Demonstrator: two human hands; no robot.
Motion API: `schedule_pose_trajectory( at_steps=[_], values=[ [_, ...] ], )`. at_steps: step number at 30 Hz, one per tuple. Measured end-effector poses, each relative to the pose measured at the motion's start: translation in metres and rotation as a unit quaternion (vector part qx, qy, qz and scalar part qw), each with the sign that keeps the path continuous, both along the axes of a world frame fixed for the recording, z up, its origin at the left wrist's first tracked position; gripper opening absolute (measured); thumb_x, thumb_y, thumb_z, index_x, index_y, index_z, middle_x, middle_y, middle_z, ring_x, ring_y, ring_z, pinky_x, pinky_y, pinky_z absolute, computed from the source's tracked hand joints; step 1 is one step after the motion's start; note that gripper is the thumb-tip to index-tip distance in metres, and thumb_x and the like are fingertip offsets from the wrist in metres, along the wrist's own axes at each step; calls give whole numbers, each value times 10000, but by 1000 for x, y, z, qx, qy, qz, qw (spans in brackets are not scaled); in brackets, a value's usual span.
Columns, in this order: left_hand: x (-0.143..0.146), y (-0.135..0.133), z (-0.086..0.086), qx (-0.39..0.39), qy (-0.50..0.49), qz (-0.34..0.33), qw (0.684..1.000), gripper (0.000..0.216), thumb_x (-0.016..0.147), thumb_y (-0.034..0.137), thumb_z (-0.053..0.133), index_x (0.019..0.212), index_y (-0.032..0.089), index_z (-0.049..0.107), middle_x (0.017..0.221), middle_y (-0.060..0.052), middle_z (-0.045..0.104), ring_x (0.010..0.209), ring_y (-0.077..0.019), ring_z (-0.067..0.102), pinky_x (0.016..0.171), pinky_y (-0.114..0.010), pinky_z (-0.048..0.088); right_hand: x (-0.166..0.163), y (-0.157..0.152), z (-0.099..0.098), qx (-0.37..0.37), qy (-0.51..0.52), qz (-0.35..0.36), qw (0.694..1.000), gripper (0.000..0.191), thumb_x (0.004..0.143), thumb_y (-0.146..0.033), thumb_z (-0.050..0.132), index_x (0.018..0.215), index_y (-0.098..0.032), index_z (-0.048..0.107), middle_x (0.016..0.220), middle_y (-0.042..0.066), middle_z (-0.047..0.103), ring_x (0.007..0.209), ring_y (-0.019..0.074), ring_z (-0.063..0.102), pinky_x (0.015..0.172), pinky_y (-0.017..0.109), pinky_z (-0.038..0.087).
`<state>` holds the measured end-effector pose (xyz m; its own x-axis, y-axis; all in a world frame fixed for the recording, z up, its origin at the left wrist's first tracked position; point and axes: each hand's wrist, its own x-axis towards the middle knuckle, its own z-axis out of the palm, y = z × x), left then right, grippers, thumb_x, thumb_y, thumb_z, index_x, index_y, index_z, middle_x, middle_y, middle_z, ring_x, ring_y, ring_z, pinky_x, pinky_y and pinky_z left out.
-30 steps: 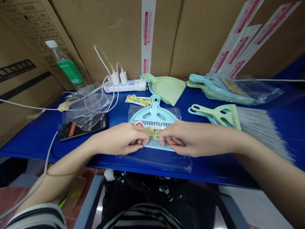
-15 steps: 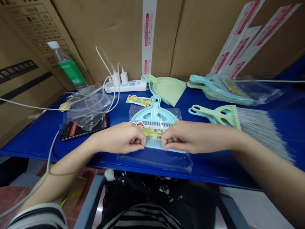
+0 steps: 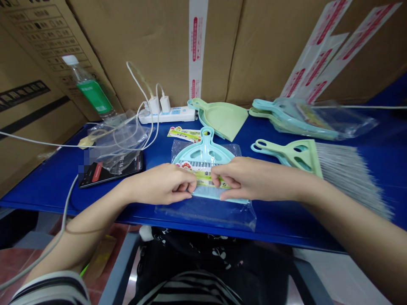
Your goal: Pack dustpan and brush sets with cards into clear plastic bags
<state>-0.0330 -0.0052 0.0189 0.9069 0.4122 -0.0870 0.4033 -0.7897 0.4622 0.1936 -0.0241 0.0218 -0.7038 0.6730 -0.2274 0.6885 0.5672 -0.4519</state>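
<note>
On table, bagged dustpan: judged light, slick; best gripped by handle
Left hand, right hand: parted; hold unclear

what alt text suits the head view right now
A person's left hand and right hand, fingers curled, are over a light-blue plastic dustpan with a yellow-green printed card, in a clear plastic bag on a blue table. Behind are a pale-green plastic dustpan and a white power strip; a black phone lies at left.
</note>
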Motion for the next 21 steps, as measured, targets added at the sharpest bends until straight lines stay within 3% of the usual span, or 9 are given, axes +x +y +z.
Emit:
schedule_pose_trajectory(
  at_steps=[13, 21],
  values=[
    [1, 0, 0, -3, 4, 7, 1000, 99, 824, 103, 499, 784, 183, 540, 567, 80, 450, 497, -84, 404, 547, -217, 323, 0, -1, 4, -24, -21, 7, 999, 226, 789, -279, 706, 823, -218, 492, 588, -67, 450, 564, 142, 445, 572, 275, 300],
    [1, -1, -1, -1, -1, -1, 1000, 117, 808, 89, 487, 757, 187, 526, 583, 73, 450, 510, -86, 405, 541, -217, 316, 2, 1, 2, -44, 10, 19, 999, 86, 861, -271, 576, 866, -204, 521, 603, -45, 506, 568, 147, 471, 579, 289, 315]
  ],
)
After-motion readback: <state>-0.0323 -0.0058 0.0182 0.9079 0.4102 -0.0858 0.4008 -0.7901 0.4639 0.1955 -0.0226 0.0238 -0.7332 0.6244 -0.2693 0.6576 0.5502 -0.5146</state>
